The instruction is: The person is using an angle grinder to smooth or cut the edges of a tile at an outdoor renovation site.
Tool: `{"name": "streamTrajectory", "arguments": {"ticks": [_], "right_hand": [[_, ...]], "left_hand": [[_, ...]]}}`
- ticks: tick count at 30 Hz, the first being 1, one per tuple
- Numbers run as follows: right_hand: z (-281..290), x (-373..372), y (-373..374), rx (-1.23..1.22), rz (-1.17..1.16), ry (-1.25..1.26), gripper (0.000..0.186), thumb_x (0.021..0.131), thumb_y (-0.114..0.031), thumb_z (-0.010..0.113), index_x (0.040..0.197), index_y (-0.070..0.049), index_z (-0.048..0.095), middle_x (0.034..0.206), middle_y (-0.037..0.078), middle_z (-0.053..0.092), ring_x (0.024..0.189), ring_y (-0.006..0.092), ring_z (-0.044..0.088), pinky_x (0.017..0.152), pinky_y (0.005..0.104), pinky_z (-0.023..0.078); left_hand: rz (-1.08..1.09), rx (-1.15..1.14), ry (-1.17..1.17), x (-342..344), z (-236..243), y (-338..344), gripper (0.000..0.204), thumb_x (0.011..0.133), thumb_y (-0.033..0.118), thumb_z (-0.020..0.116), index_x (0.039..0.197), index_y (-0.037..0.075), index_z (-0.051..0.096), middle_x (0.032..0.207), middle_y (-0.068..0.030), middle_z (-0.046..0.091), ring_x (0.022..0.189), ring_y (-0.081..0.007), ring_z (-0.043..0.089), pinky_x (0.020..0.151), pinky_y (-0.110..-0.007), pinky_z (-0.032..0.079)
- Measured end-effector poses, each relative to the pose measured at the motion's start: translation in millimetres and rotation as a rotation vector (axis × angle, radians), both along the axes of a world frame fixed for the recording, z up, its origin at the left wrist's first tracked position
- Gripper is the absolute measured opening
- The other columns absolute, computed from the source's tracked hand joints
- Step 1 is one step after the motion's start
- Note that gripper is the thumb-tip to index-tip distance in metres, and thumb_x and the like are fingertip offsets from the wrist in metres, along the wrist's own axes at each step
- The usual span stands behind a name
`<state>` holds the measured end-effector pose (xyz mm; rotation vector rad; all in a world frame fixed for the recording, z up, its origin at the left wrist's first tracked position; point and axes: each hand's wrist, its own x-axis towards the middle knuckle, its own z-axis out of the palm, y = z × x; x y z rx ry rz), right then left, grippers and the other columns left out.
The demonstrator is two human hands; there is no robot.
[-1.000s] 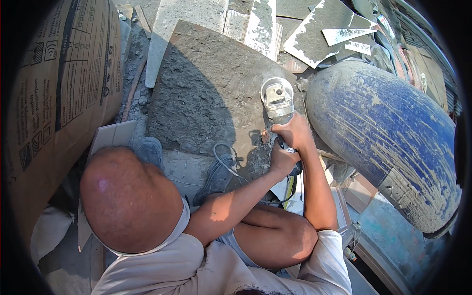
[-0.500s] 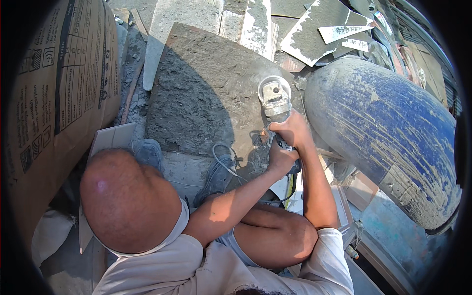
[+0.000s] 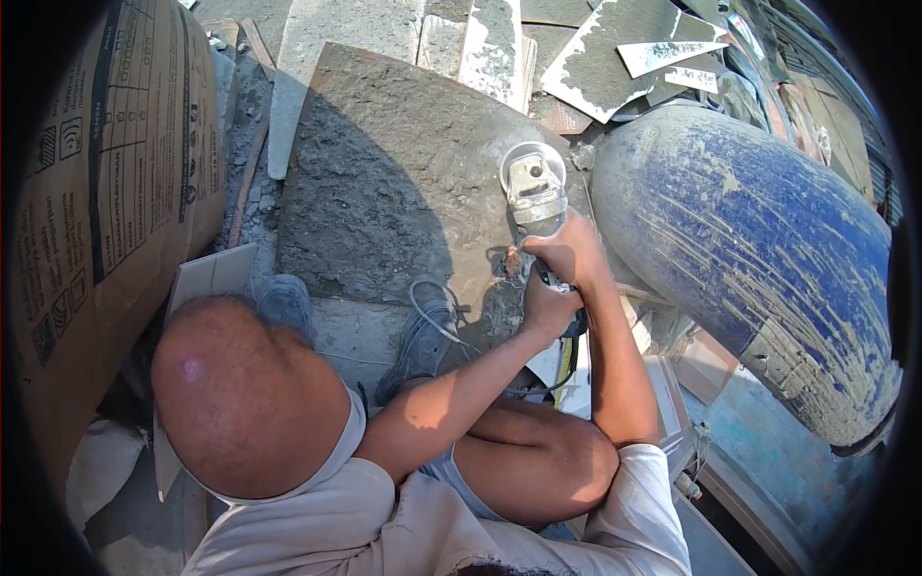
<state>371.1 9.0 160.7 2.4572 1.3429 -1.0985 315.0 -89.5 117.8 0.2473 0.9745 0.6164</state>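
Observation:
Both of my hands are wrapped round an angle grinder (image 3: 538, 209) with a pale round disc (image 3: 511, 165) at its head. My right hand (image 3: 570, 252) grips the body just behind the metal gear head. Nearer to me, my left hand (image 3: 551, 307) is closed round the rear handle. The grinder's head is over the right part of a large grey, rough-surfaced slab (image 3: 375, 144), where the surface looks smoother and dusty. Whether the disc touches the slab cannot be made out. A cable (image 3: 523, 392) trails from the tool near my leg.
On the right lies a big blue, cement-caked drum (image 3: 759, 240), close to my right hand. A tall brown paper sack (image 3: 144, 163) stands at left. Broken tile pieces (image 3: 624, 58) lie beyond the slab. My shoes (image 3: 423, 341) are at the slab's near edge, beside a looped pale cord (image 3: 420, 286).
The grinder and both hands stay nearly in place, still over the same part of the slab. The whole view has shifted slightly.

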Motion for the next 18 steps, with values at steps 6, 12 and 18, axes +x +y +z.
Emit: {"name": "streamTrajectory", "arguments": {"ticks": [6, 12, 18], "right_hand": [[-17.4, 8.5, 19.6, -0.045, 0.032, 0.050, 0.050, 0.064, -0.027, 0.074, 0.106, 0.001, 0.067, 0.097, 0.022, 0.071, 0.092, 0.0330, 0.070, 0.082, 0.0387, 0.052], [-8.1, 17.0, -13.1, 0.005, -0.072, 0.077, 0.042, 0.063, -0.025, 0.074, 0.092, 0.004, 0.070, 0.085, 0.023, 0.071, 0.080, 0.0336, 0.070, 0.076, 0.0386, 0.053], [-10.6, 4.1, 0.7, 0.071, -0.043, 0.110, 0.044, 0.065, -0.027, 0.074, 0.093, 0.005, 0.069, 0.088, 0.025, 0.070, 0.084, 0.0367, 0.069, 0.078, 0.0383, 0.053]], "left_hand": [[0.037, 0.072, -0.043, 2.4, -20.3, 16.3, 0.067, 0.069, 0.011, 0.082, 0.126, 0.003, 0.048, 0.121, -0.0090, 0.059, 0.110, -0.0183, 0.057, 0.094, -0.034, 0.046], [-0.098, -0.109, -0.038, 3.7, -2.9, -7.4, 0.071, 0.067, 0.009, 0.081, 0.129, 0.001, 0.048, 0.118, -0.0090, 0.060, 0.110, -0.0203, 0.058, 0.096, -0.035, 0.045], [-0.008, 0.003, 0.017, 0.2, -10.9, -1.0, 0.065, 0.067, 0.008, 0.081, 0.124, 0.001, 0.050, 0.116, -0.0088, 0.061, 0.108, -0.0199, 0.059, 0.092, -0.034, 0.047]]}}
